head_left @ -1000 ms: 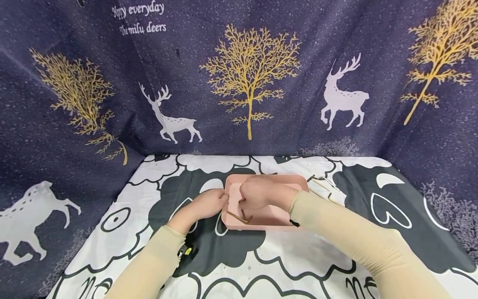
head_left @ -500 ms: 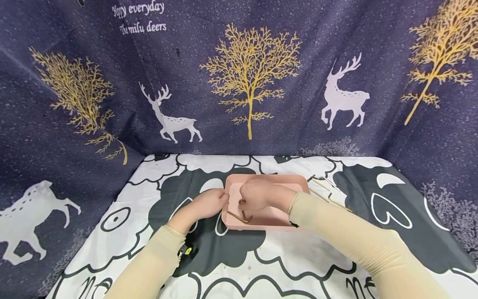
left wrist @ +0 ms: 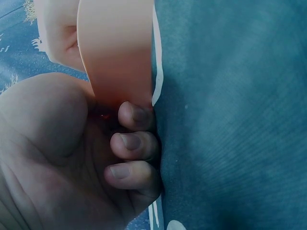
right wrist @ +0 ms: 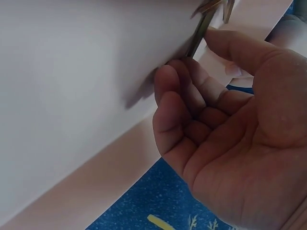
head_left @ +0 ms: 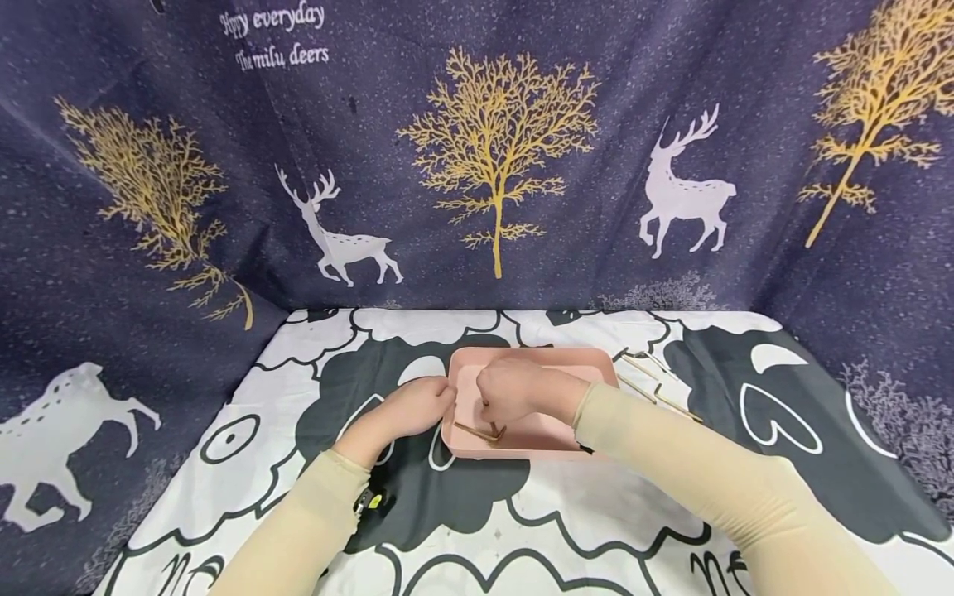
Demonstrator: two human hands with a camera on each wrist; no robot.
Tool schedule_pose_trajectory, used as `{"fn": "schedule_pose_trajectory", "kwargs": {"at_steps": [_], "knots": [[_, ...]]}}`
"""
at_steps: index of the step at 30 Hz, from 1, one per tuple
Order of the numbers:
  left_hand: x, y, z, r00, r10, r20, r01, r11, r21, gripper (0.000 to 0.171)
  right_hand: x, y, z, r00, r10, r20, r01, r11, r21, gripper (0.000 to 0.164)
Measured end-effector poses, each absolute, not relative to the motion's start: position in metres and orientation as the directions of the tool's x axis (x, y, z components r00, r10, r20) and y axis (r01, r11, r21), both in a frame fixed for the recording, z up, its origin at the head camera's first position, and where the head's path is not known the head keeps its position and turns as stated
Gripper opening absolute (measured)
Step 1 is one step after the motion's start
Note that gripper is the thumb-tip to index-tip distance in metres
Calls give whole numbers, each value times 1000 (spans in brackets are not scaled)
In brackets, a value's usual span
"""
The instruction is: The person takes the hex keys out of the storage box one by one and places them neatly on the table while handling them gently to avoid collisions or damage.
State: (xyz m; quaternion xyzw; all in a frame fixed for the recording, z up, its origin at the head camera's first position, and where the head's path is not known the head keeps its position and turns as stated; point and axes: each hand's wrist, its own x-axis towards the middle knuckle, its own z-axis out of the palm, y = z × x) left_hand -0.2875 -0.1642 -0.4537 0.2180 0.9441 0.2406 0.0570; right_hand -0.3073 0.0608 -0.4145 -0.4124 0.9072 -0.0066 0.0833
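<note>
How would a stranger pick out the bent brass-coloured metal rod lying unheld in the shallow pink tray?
On the black-and-white patterned cloth, find the shallow pink rectangular tray. In its near left corner lies the bent brass-coloured rod. Unlike the pinched rod in the bare right hand and the rods on the cloth to the right, it lies unheld inside.

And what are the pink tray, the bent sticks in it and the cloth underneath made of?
Pink tray: probably smooth, matte plastic; its even-coloured walls curve round the corners.
Bent sticks: likely metal, perhaps dully shiny; they're slim, brassy brown and sharply bent.
Cloth: matte fabric, it seems; fine weave-like lines show up close.
</note>
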Motion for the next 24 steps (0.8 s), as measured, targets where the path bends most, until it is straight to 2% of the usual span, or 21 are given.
{"fn": "schedule_pose_trajectory", "kwargs": {"at_steps": [7, 12, 18, 19, 24], "knots": [[-279, -158, -441, -917, 396, -37, 333, 815, 474, 38, -306, 61, -411, -596, -791, -140, -789, 609, -81, 37], [-279, -158, -439, -917, 396, -43, 329, 815, 477, 38, -323, 67, -436, -540, -838, -82, -838, 544, -40, 33], [-301, -167, -471, -902, 431, -9, 381, 806, 454, 40, -311, 63, -420, -548, -830, -102, -833, 553, -32, 36], [-303, -167, -473, -902, 431, -10, 380, 805, 456, 40, -303, 61, -407, -557, -821, -121, -825, 565, -36, 38], [-292, -165, -457, -902, 431, -19, 369, 793, 486, 40, -298, 59, -400, -579, -804, -139, -809, 587, -30, 40]]}}
